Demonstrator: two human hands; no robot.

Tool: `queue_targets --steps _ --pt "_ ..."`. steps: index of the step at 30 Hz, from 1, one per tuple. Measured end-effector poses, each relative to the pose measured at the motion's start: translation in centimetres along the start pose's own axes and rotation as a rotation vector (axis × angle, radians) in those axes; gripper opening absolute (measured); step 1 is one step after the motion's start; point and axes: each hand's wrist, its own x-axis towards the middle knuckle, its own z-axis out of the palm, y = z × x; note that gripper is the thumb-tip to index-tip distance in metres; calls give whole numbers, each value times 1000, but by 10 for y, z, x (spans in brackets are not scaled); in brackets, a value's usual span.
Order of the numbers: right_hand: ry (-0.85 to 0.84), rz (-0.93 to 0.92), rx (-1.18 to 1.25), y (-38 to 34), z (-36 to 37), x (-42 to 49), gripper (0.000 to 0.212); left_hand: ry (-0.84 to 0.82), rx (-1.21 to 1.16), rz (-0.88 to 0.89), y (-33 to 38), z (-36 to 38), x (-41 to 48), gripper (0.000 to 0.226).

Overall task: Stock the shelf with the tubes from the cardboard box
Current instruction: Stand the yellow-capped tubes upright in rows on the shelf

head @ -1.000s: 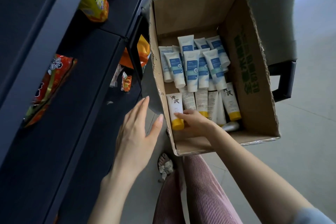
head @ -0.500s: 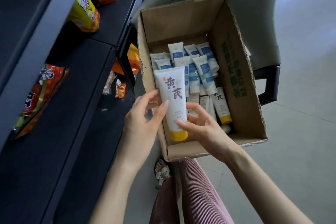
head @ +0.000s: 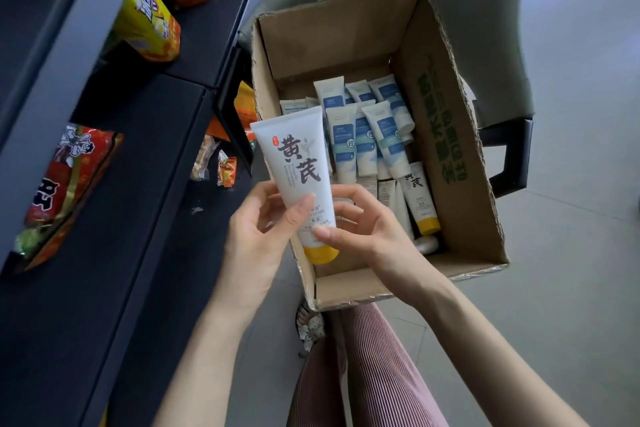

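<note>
Tube [head: 300, 180] is gripped by left hand [head: 256, 239] and right hand [head: 367, 232] near the cardboard box [head: 450, 149].
Lower print is covered by thumbs.

Soft daylight comes from the upper right, washing the pale floor [head: 588, 28] there to a bluish glare. The dark shelf [head: 138, 218] on the left is dim. Wide-angle distortion bends straight lines near the borders. The centre is sharp and the corners slightly soft.
</note>
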Motion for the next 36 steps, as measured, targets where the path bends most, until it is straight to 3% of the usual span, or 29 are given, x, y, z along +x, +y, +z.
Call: queue_targets --steps 4,6,10,13,18,26,36 --pt "-53 20 -47 -2 -2 4 34 47 -82 -27 -1 -1 2 22" --pt "4 12 -204 0 -13 7 32 78 -136 -71 -3 -6 3 24" --pt "341 67 -758 26 -68 20 38 145 -149 -104 -3 -23 3 26" --pt "543 200 -934 42 -111 29 48 172 -148 -95 -3 -31 3 23" --pt "552 398 -944 59 -138 46 46 175 -144 -91 -6 -33 3 22" --pt "628 418 -1034 71 -137 59 60 137 -91 -94 -12 -29 -3 26" --pt "684 473 -841 78 -133 66 69 140 -98 -91 -14 -25 -5 28"
